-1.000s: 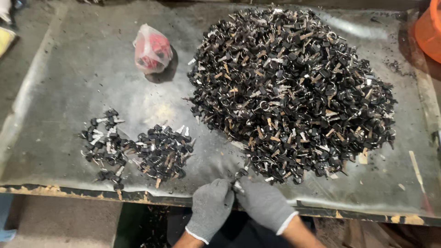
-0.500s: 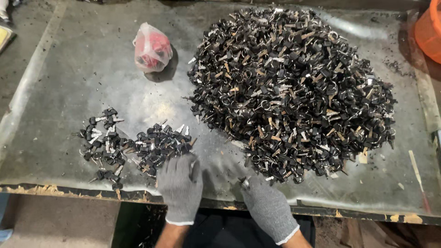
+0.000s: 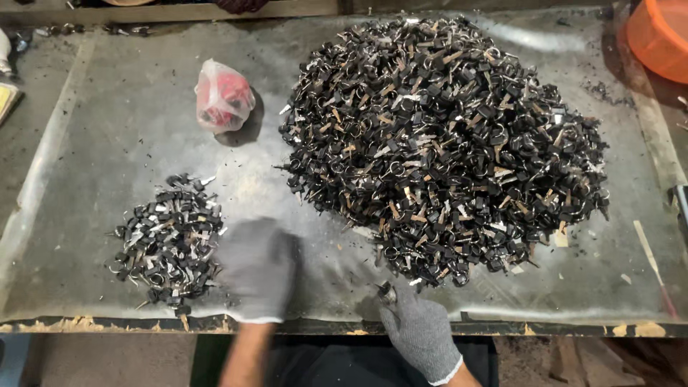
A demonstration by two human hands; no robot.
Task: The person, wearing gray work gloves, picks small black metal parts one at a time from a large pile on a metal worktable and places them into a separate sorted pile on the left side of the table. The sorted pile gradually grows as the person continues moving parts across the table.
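A grey, worn table [image 3: 107, 143] fills the frame. A large heap of small black parts [image 3: 444, 136] covers its centre and right. A smaller pile [image 3: 168, 240] lies at lower left, a knotted plastic bag [image 3: 223, 97] at upper left, and an orange tub [image 3: 659, 36] sits in the upper right corner.
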